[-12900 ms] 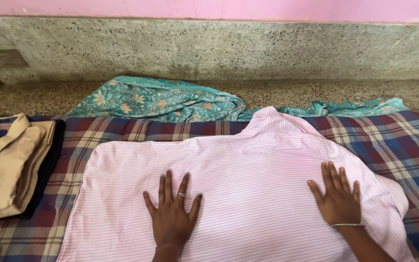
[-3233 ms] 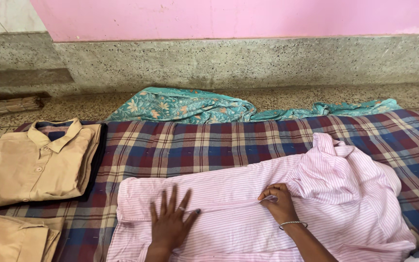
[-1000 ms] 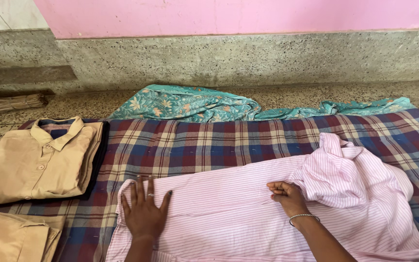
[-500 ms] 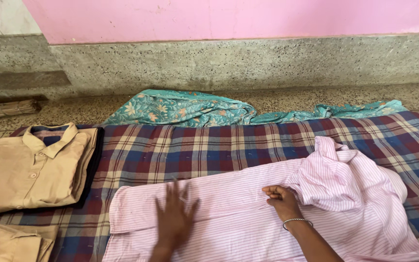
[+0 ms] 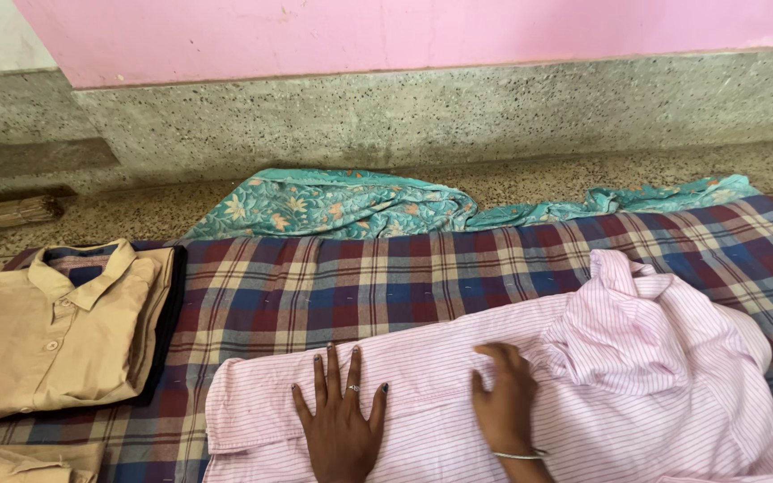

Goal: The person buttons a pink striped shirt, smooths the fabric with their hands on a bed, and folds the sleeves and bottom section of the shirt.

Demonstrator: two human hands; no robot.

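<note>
A pink striped shirt [image 5: 440, 358] lies partly folded on a plaid blanket [image 5: 378, 277]. Its right part [image 5: 655, 358] is bunched up in a heap. My left hand [image 5: 340, 419] rests flat on the folded band of the shirt, fingers spread, a ring on one finger. My right hand [image 5: 503, 398] lies palm down on the shirt just left of the bunched part, with a thin bangle at the wrist. Neither hand grips the cloth.
A folded tan shirt [image 5: 46, 335] sits on a dark garment at the left; another tan piece [image 5: 20, 461] shows at the bottom left corner. A teal floral cloth [image 5: 342, 201] lies on the speckled stone floor [image 5: 530, 174] beyond the blanket. A broom [image 5: 2, 215] lies far left.
My left hand slid right along the folded band and now lies flat near its middle. My right hand opened from a pinch on the cloth and pressed flat.
</note>
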